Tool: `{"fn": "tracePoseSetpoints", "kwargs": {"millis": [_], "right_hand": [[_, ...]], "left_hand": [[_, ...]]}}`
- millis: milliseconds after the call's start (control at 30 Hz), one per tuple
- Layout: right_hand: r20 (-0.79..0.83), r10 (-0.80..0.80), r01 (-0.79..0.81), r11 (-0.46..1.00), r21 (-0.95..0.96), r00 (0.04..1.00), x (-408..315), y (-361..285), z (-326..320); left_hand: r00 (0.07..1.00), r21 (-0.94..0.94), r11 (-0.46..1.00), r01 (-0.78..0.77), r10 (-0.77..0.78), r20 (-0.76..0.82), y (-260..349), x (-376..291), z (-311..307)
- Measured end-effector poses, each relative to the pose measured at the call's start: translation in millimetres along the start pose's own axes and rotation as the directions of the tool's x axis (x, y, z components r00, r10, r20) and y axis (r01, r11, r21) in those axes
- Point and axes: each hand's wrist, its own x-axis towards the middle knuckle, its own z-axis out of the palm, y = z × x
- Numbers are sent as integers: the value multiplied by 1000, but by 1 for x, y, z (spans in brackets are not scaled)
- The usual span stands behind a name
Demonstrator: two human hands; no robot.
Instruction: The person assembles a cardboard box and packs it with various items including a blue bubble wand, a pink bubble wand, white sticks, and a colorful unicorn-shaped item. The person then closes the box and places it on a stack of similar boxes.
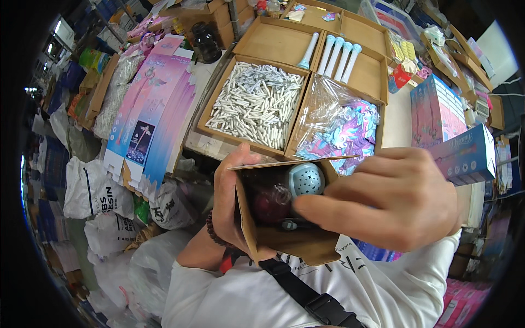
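Observation:
In front of my chest stands a cardboard box [287, 242] with its top flaps up, seen from above. My left hand [229, 184] grips its left side. Inside lie a light-blue dome [307, 180] with star and moon cutouts, a dark red rounded item [270, 205] under clear plastic, and a small grey-white part [289, 224]. My right hand [389, 197] is at the right of the opening, curled and blurred, a finger reaching in beside the dome. Whether it holds anything is hidden.
Beyond are cardboard trays with white stick-shaped parts [254, 106], purple-blue wing-shaped pieces [348, 131] and several white-and-blue handles [338, 57]. Flat printed cartons [151, 106] are stacked left; printed boxes [437, 110] stand right. White sacks [98, 192] lie at lower left.

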Motion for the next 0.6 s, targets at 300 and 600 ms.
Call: {"fn": "tracePoseSetpoints", "kwargs": {"millis": [300, 600], "right_hand": [[-132, 367, -251, 817, 520, 921, -59, 15, 43], [-149, 462, -254, 696, 671, 874, -71, -1, 72]], "left_hand": [[989, 77, 989, -125, 130, -73, -4, 4, -6], [907, 190, 889, -416, 421, 13, -7, 11, -10]]}}
